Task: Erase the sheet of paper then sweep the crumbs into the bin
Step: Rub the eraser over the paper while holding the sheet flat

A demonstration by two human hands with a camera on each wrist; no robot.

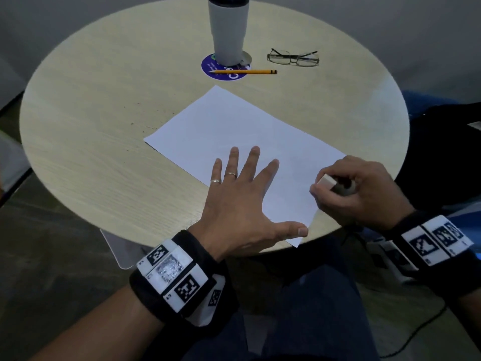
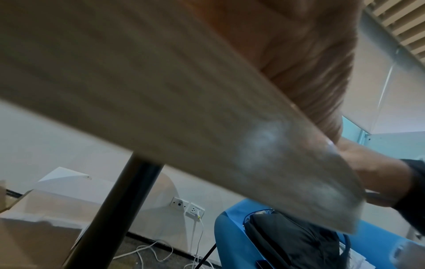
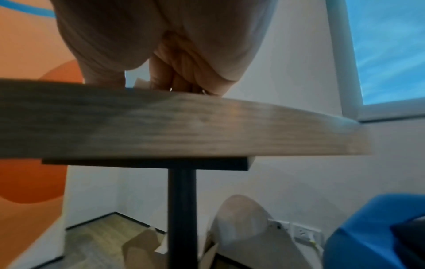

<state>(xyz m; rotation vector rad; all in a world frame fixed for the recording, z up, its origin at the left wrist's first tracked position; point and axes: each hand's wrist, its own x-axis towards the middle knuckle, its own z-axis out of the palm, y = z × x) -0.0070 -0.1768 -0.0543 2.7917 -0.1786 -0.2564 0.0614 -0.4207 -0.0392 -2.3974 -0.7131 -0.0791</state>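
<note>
A white sheet of paper [image 1: 234, 131] lies slantwise on the round wooden table [image 1: 91, 113]. My left hand [image 1: 242, 194] rests flat on the sheet's near part, fingers spread and straight, thumb along the near edge. My right hand [image 1: 351, 188] is at the sheet's right edge and grips a white eraser [image 1: 326, 182], whose end points toward the paper. A few dark crumbs [image 1: 135, 121] are scattered on the table left of the sheet. In both wrist views the table edge [image 3: 207, 123] blocks the paper; only the palms show.
A grey tumbler [image 1: 229, 29] stands on a blue coaster [image 1: 221, 70] at the far side, with a yellow pencil [image 1: 244, 72] and glasses [image 1: 292, 58] beside it. A black bag [image 1: 447, 152] sits on a blue seat to the right. A cardboard box [image 3: 142, 243] sits on the floor below.
</note>
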